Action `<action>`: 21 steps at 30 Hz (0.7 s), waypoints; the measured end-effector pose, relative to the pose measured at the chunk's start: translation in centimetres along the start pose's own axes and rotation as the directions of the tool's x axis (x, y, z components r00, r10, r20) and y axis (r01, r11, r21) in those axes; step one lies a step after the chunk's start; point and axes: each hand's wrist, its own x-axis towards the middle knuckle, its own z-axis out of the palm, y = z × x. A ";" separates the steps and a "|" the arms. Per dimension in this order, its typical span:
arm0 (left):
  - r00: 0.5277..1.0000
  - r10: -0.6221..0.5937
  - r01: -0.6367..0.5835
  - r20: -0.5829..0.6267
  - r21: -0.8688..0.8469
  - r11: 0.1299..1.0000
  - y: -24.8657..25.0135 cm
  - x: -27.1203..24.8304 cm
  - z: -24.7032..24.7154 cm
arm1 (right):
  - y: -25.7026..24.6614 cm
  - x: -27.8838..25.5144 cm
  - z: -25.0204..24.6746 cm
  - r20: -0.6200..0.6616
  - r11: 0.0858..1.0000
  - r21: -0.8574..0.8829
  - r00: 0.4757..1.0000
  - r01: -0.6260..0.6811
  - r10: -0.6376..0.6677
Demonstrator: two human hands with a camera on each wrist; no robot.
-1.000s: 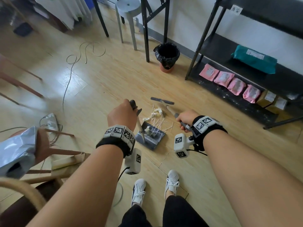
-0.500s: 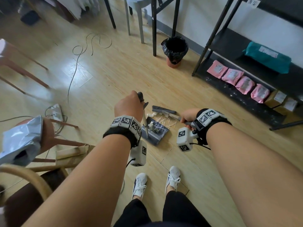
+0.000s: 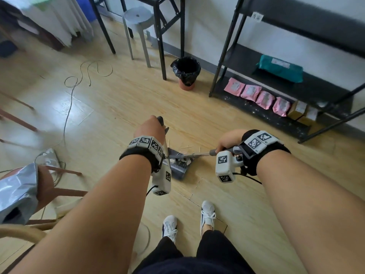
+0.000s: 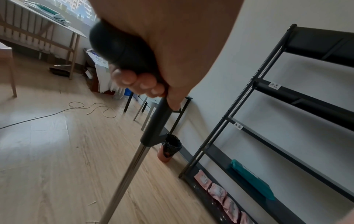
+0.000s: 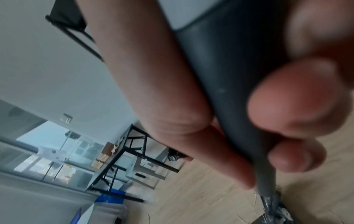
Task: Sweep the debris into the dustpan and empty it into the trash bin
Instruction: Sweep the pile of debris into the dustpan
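Observation:
A dark dustpan (image 3: pixel 178 171) sits on the wooden floor in front of my feet, with white debris (image 3: pixel 181 160) heaped in it. My left hand (image 3: pixel 151 128) grips the black top of the dustpan handle (image 4: pixel 122 50), whose metal rod (image 4: pixel 130 166) slants down. My right hand (image 3: pixel 227 140) grips the broom handle (image 5: pixel 229 75). The broom head (image 3: pixel 182 155) lies across the pan's mouth. A few thin sticks (image 3: pixel 187 147) lie on the floor just beyond the pan. The trash bin (image 3: pixel 186 73), lined with a black bag, stands by the wall farther ahead.
A black shelf rack (image 3: pixel 256 107) with pink packets (image 3: pixel 250 92) and a teal parcel (image 3: pixel 280 69) stands at the right. A grey stool (image 3: pixel 138 18) and black table legs (image 3: pixel 161 46) are near the bin. A cable (image 3: pixel 71 95) trails at left. A wooden chair (image 3: pixel 51 184) holds a silver bag.
The broom head has swept toward me from beyond the pan onto its mouth, pushing most of the white debris inside. Both hands keep their grips.

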 end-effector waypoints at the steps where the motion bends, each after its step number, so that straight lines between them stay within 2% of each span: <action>1: 1.000 0.013 -0.013 0.001 -0.001 1.000 -0.2 -0.2 0.0 | 0.2 -0.5 0.3 -0.009 1.000 0.015 1.000 -0.009 0.009; 6: 0.999 0.046 -0.046 0.022 -0.003 0.999 -0.9 -1.3 0.5 | 1.4 -1.8 2.6 -0.078 0.997 -0.009 0.994 -0.077 0.077; 12: 0.998 0.064 -0.063 -0.003 0.057 0.996 -0.7 -3.0 0.9 | 3.3 -1.7 3.8 -0.081 0.963 0.249 0.988 -0.107 0.131; 18: 1.000 0.007 -0.007 -0.008 0.044 0.999 0.1 -4.0 1.8 | 5.6 0.0 3.1 -0.121 0.897 0.428 0.976 -0.112 0.180; 21: 1.000 -0.015 0.016 -0.024 0.069 0.997 0.6 -4.4 2.3 | 6.9 1.6 3.0 -0.126 0.889 0.446 0.976 -0.105 0.178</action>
